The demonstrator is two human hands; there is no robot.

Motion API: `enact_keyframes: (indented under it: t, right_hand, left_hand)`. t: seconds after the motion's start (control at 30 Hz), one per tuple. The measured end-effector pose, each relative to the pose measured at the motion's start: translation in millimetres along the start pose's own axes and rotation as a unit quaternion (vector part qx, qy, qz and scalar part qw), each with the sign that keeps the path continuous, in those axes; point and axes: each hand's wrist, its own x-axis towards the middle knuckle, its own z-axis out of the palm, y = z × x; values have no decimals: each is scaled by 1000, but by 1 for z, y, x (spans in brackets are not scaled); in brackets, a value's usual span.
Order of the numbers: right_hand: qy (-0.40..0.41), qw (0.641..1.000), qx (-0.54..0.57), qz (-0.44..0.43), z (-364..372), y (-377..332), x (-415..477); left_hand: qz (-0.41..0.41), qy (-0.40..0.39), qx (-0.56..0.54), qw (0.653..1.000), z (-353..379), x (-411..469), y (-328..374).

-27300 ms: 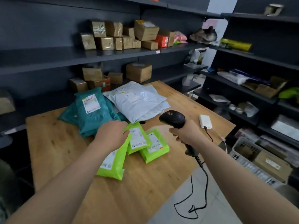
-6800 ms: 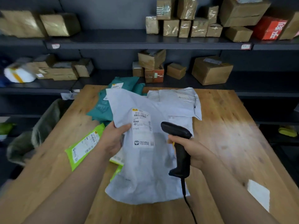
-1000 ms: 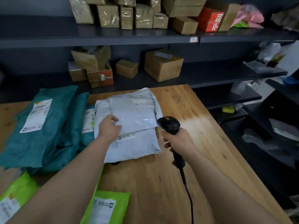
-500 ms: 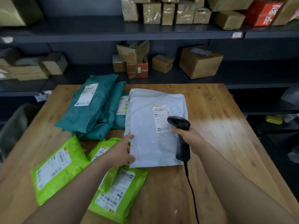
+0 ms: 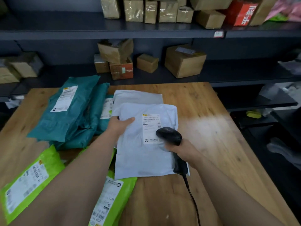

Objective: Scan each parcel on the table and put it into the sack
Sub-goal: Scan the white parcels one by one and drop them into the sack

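Observation:
A grey-white mailer parcel with a white shipping label lies in the middle of the wooden table. My left hand grips its upper left edge, thumb on top. My right hand holds a black corded barcode scanner, whose head hovers over the label's lower right corner. A second grey parcel lies under and behind the first. Teal parcels are stacked at the left. Lime-green parcels lie at the near left, one under my left forearm. The sack is out of view.
Dark shelving behind the table carries several taped cardboard boxes and a red box. The scanner's cable trails toward the near table edge. More shelves with bags stand at the right.
My left hand has moved from the grey parcel's lower left corner up to its upper left edge. The scanner head has dropped lower over the label. The view has shifted slightly.

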Motion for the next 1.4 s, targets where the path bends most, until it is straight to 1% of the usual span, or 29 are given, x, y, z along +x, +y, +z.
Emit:
enact_keyframes:
  t: [0.07, 0.1, 0.2, 0.3, 0.43, 0.57, 0.7, 0.9, 1.17, 1.27, 1.4]
  right_hand:
    - [-12, 1000, -23, 0, -7, 1, -7]
    - [-14, 1000, -25, -2, -10, 1, -11]
    - [-2, 1000, -17, -13, -17, -6, -23]
    - [4, 999, -4, -44, -16, -22, -37]
    - [-28, 997, 55, -45, -8, -47, -58]
    - [2, 997, 65, -35, -4, -59, -74]
    - [25, 998, 56, -18, -6, -63, -84]
    - [25, 999, 42, -10, -12, -64, -94]
    - [41, 999, 18, -23, -19, -61, -98]
    - [41, 997, 59, -35, -20, -57, -95]
    - [20, 989, 142, -21, -20, -43, -85]
  left_hand:
    - [-55, -19, -23, 998, 1, -10, 5]
    - [-64, -31, -21, 997, 1, -14, 4]
    - [-22, -62, -48, 997, -5, -25, -2]
    - [23, -80, -79, 993, -13, -42, -10]
    - [44, -74, -99, 991, -14, -58, -18]
    - [56, -69, -115, 989, -15, -64, -21]
    - [68, -73, -118, 988, -15, -68, -21]
    - [61, -65, -123, 988, -13, -68, -19]
    - [51, -53, -125, 989, -12, -68, -15]
    - [51, -60, -127, 989, -11, -72, -12]
    - [65, -88, -151, 982, -12, -86, 0]
